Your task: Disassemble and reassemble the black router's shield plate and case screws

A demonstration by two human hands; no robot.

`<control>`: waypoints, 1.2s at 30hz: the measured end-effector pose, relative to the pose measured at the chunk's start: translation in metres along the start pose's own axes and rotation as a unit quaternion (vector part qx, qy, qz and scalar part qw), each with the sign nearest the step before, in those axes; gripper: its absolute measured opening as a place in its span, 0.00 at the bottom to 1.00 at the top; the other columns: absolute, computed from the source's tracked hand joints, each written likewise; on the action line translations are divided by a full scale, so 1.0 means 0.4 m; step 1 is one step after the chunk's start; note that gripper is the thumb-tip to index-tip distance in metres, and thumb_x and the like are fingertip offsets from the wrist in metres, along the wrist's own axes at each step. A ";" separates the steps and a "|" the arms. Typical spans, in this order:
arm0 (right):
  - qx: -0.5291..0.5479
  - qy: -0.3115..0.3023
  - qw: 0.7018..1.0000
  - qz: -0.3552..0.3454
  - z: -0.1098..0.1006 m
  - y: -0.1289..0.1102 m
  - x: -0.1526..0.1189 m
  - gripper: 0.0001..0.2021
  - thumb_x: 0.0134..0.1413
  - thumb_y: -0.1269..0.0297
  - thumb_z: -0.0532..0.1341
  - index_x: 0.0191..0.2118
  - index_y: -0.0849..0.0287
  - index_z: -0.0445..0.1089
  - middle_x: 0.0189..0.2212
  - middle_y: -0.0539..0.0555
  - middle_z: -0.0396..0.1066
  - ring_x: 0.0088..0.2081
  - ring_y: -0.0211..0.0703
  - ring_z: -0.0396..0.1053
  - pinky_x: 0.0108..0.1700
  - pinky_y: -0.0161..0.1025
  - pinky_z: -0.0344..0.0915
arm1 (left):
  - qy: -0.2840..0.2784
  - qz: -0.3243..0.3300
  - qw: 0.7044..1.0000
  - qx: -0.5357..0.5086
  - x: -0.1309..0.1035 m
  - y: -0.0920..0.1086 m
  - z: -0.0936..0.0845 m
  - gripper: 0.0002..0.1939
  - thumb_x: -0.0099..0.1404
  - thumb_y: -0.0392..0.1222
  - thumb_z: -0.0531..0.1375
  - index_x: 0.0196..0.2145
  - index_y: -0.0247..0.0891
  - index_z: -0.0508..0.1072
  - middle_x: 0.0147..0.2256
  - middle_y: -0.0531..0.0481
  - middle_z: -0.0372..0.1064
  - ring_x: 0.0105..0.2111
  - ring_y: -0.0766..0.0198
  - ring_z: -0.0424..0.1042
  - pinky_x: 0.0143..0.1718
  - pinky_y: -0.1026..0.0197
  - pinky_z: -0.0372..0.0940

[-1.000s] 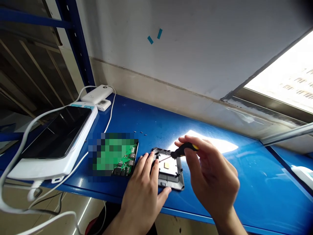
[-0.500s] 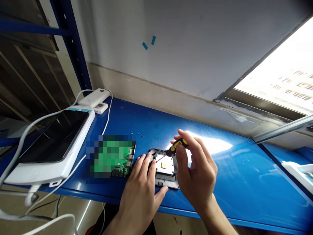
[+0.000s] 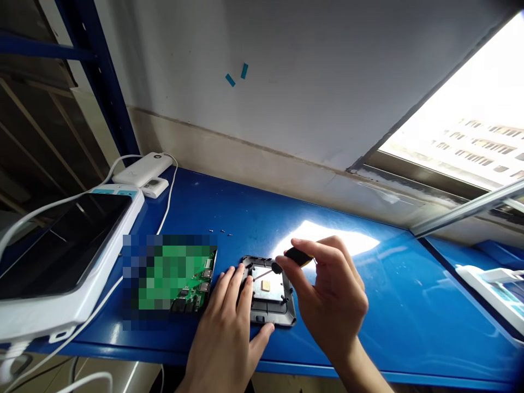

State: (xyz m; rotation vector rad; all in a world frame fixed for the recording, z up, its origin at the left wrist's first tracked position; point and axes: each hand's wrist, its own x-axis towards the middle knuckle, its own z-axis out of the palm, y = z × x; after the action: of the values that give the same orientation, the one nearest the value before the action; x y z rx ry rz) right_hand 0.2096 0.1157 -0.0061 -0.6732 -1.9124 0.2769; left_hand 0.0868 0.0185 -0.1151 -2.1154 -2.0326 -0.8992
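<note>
My right hand grips a screwdriver with a black and yellow handle. Its thin shaft slants down to the left, and the tip ends near the fingers of my left hand, at the left side of a metal plate. That plate, with a small tan pad at its middle, sits inside a black plastic cover. My left hand lies with fingers stretched out on the left edge of the cover. Just left of that hand is a green circuit board with metal ports, partly pixelated.
Several small screws lie behind the board on the blue table. To the left are a white device with a black screen, a white power bank and white cables. A white object stands at the far right.
My right hand has turned the screwdriver handle, so less yellow shows, and its fingers have shifted. The view has swung slightly to the right. My left hand still rests on the cover.
</note>
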 end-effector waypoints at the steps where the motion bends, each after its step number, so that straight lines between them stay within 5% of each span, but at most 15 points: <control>1: -0.002 -0.001 1.000 -0.007 0.000 0.002 -0.001 0.20 0.56 0.79 0.68 0.52 0.54 0.73 0.35 0.50 0.69 0.35 0.38 0.72 0.34 0.39 0.73 | 0.007 -0.006 1.000 -0.004 0.001 0.001 0.001 0.34 0.66 0.51 0.62 0.64 0.32 0.63 0.66 0.34 0.63 0.64 0.40 0.65 0.55 0.42 0.73; 7: 0.049 -0.045 0.998 -0.016 -0.005 0.001 -0.012 0.25 0.62 0.83 0.58 0.61 0.56 0.68 0.48 0.58 0.74 0.46 0.44 0.76 0.43 0.44 0.77 | 0.025 0.001 1.000 -0.010 0.005 0.002 0.003 0.33 0.65 0.51 0.63 0.62 0.32 0.65 0.65 0.33 0.63 0.63 0.41 0.66 0.55 0.44 0.73; 18: -0.095 -0.011 0.995 -0.038 0.015 -0.027 0.022 0.13 0.59 0.74 0.68 0.49 0.59 0.74 0.33 0.52 0.70 0.31 0.38 0.70 0.31 0.37 0.70 | 0.042 0.002 0.999 0.012 0.014 0.013 -0.004 0.33 0.62 0.49 0.65 0.60 0.28 0.67 0.62 0.29 0.67 0.61 0.38 0.69 0.52 0.41 0.75; 26: 0.026 -0.079 0.996 -0.021 -0.006 -0.025 -0.005 0.24 0.64 0.82 0.57 0.61 0.57 0.68 0.50 0.58 0.74 0.49 0.42 0.76 0.47 0.42 0.77 | 0.043 0.002 0.999 0.020 0.016 0.014 -0.002 0.34 0.59 0.48 0.67 0.59 0.28 0.68 0.61 0.29 0.68 0.59 0.38 0.71 0.52 0.41 0.76; 36: -0.081 -0.030 0.996 -0.018 -0.001 -0.031 0.006 0.14 0.62 0.76 0.65 0.51 0.59 0.73 0.37 0.53 0.74 0.35 0.37 0.73 0.34 0.35 0.71 | 0.039 -0.001 0.999 0.008 0.013 0.012 -0.002 0.33 0.60 0.48 0.66 0.59 0.30 0.67 0.62 0.30 0.68 0.60 0.39 0.70 0.53 0.41 0.75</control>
State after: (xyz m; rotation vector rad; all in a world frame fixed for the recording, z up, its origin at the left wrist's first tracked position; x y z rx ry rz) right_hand 0.2050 0.1069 0.0018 -0.7434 -2.0177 0.1222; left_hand 0.0909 0.0222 -0.1104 -2.0378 -1.9987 -0.9474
